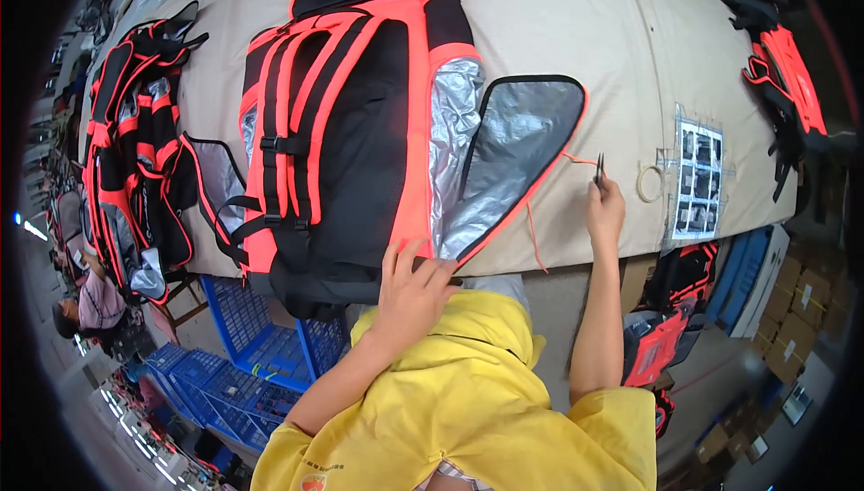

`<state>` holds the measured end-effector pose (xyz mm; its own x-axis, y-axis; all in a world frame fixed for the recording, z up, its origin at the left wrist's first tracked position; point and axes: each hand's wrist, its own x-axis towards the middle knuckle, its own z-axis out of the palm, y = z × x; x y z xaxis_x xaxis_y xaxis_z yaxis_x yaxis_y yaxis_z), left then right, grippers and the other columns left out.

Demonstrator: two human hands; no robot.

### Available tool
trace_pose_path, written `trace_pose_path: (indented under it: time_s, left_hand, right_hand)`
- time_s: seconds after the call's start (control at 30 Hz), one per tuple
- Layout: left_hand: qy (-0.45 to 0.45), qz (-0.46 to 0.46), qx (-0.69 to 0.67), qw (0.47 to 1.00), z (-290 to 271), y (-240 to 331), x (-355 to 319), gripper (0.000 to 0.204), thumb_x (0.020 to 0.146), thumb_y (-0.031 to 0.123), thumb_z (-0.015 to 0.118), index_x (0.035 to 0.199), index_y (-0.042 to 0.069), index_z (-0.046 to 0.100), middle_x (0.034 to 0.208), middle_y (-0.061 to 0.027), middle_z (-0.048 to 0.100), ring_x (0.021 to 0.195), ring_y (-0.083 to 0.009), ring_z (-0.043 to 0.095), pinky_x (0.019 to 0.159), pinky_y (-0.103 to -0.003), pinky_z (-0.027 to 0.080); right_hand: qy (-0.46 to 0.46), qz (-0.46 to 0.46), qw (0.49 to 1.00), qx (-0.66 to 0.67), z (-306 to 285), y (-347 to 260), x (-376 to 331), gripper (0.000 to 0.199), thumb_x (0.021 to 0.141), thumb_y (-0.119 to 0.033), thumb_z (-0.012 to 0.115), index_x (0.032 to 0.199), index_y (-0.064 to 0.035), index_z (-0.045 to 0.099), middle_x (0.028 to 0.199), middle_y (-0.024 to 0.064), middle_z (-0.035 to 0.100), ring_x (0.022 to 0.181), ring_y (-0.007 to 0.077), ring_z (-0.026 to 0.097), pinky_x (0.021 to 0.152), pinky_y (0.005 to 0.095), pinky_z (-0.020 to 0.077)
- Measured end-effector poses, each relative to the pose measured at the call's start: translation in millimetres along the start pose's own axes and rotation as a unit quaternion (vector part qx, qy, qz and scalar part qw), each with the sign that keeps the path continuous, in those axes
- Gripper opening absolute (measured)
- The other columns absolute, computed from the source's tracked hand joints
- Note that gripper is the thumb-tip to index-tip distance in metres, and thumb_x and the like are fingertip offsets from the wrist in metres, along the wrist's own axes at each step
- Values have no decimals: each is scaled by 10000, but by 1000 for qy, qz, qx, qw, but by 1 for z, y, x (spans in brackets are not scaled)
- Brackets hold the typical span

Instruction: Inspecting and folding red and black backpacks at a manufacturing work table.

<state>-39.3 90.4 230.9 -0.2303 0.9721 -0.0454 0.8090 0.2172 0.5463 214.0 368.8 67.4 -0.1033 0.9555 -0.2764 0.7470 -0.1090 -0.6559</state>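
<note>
A large black backpack [364, 144] with neon orange trim and silver side panels lies on the table, its straps facing up. My left hand [414, 288] rests on its lower right corner, fingers apart and slightly bent. A silver-lined side flap [526, 131] with black and orange edging is folded out to the right. In my right hand [607, 207] are small dark thread snips [600, 167], points directed away from me. A thin orange strip [580, 160] runs from the flap's edge to the snips' tips. Another loose orange tail [534, 234] hangs from the flap toward the table's front edge.
A second orange and black bag [135, 158] lies at the left, another [787, 77] at the far right. A tape roll [649, 182] and a taped photo sheet [697, 176] are right of my hand. Blue crates [229, 383] stand below the table at left; cartons [792, 311] at right.
</note>
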Motion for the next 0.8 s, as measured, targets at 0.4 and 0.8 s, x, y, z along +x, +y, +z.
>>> trace_pose_path:
  time_s: [0.4,0.8]
  left_hand:
    - [145,33,99,984,57,-11,-26,240,863,171,694,1090,104,733,1160,-10,676,1226,-277,579,1129,-645,342]
    - [171,9,127,977,66,-6,-27,290,902,191,646,1161,103,740,1080,-18,674,1195,-253,574,1131,-641,336]
  right_hand:
    - [-175,-281,930,-158,-10,-139,-196,367,964,-167,735,1319,-91,687,902,110,580,864,307,600,748,411,507]
    - [-136,-352,904,-200,-5,-144,-184,319,911,-171,784,1219,-105,730,856,67,569,814,275,585,694,397,503]
